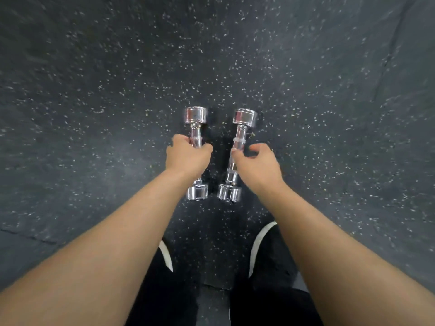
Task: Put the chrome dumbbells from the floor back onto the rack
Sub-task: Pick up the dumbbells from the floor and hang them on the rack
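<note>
Head view, left hand (pixel 188 156) covering dumbbell (pixel 195 115) handle

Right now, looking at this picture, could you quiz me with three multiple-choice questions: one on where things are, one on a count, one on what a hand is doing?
1. Where do the chrome dumbbells lie?
A. On a rack
B. On the speckled floor, ahead of the black shoes
C. On a bench

2. How many chrome dumbbells show?
A. One
B. Two
C. Four

3. What is the left hand doing?
A. Gripping the left dumbbell by its handle
B. Pressing flat on the floor
C. Hanging empty

Answers:
1. B, they lie on the floor and no rack shows.
2. B, the left dumbbell and the right dumbbell lie side by side.
3. A, its fingers curl round the handle.
</note>
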{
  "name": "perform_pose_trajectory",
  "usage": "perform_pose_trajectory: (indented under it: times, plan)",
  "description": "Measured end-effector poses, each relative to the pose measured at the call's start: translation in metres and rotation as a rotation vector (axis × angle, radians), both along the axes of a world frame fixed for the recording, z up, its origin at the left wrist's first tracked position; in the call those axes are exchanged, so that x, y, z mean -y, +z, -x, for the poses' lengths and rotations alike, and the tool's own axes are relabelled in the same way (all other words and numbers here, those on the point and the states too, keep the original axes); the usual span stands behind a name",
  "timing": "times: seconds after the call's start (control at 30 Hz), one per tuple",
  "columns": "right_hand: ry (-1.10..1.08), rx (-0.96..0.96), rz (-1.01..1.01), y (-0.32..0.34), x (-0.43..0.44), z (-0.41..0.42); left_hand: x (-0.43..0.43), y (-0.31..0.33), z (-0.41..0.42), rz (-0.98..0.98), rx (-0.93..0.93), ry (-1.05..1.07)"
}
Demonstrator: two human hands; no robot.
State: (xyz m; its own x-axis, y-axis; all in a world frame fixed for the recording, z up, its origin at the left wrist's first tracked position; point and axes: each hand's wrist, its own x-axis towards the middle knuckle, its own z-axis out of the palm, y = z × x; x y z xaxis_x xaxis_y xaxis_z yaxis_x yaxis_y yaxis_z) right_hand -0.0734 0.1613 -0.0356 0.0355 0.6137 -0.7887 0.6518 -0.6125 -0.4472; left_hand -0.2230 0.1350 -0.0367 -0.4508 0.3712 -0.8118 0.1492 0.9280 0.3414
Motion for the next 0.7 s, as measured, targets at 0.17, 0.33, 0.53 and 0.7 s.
perform_pose_trajectory:
  times: [0.17, 0.33, 0.53, 0.7]
  plan:
    - [-0.08, -0.089, 0.086, -0.023, -0.002, 0.011, -0.003, -0.023, -0.007, 0.005, -0.018, 0.015]
    - [-0.198, -0.167, 0.189, -0.026, -0.009, 0.013, -0.005, -0.033, -0.007, 0.024, 0.067, 0.127]
    - [-0.424, -0.254, 0.321, -0.018, -0.02, 0.015, -0.014, -0.021, -0.002, 0.02, 0.207, 0.376]
    - [-0.502, -0.307, 0.202, 0.066, -0.036, 0.018, -0.029, 0.079, 0.001, -0.1, 0.219, 0.485]
